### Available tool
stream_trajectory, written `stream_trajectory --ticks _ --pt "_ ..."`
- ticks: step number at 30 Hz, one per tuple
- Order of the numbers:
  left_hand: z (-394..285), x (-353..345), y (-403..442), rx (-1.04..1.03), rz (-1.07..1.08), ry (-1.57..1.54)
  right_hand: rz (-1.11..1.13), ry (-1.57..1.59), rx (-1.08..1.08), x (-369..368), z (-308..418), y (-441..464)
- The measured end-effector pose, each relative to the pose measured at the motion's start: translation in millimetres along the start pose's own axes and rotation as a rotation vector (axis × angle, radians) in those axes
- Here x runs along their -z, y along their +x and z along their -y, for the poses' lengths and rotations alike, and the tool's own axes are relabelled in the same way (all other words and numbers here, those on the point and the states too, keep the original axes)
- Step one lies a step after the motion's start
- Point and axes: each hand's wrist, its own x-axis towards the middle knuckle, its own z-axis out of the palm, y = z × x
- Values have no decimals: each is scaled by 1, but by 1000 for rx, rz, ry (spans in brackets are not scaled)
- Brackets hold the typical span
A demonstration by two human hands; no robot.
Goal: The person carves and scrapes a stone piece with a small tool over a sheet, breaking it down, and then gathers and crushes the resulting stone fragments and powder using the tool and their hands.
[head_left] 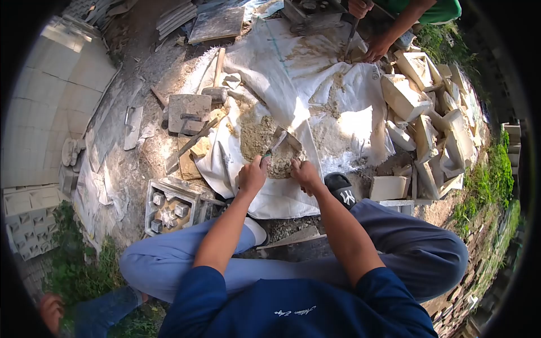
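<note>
Left hand [253, 174]: curled round handle of trowel [278, 141].
Right hand [305, 176]: fingers curled, beside sandy heap [256, 135]; can't tell if gripping anything.
Trowel: just ahead of both hands, at sandy heap.
White sheet [270, 84]: under sandy heap.

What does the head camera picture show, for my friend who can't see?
A seated person's left hand holds a trowel-like tool at a crumbly, sandy pile on a white sheet, with the right hand close by. Blocky pale pieces are heaped at the right, and another person's hand shows at the top right.
</note>
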Motion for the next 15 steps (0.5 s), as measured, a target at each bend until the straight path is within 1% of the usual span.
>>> stream_trajectory --ticks 1,2,3,5,7,8,9,11,12,14,15 --pt "-1 -3 1 1 6 1 -32 -23 48 -3 -6 2" --pt "-2 -4 -1 -53 -127 -115 -29 -20 37 -5 -14 2" --pt "1 -10 -1 -106 -265 -231 -8 1 6 -1 -7 -3" --pt "10 -18 -6 -102 -282 -273 16 17 -15 2 2 -6" --pt "18 -17 -15 -26 117 5 24 13 -43 0 -3 -1" --pt "19 -17 -17 -16 214 36 18 13 -39 0 -5 1" --pt "15 -15 -13 -24 211 36 16 16 -37 0 -5 3" --pt "10 -10 -11 41 215 48 19 16 -38 0 -8 1" --pt "4 -1 -10 42 210 50 30 16 -35 0 -7 1" --pt "-11 14 -8 111 96 74 43 19 -34 -1 -5 3" --pt "-9 11 -4 112 102 76 32 31 -22 -1 -4 2"
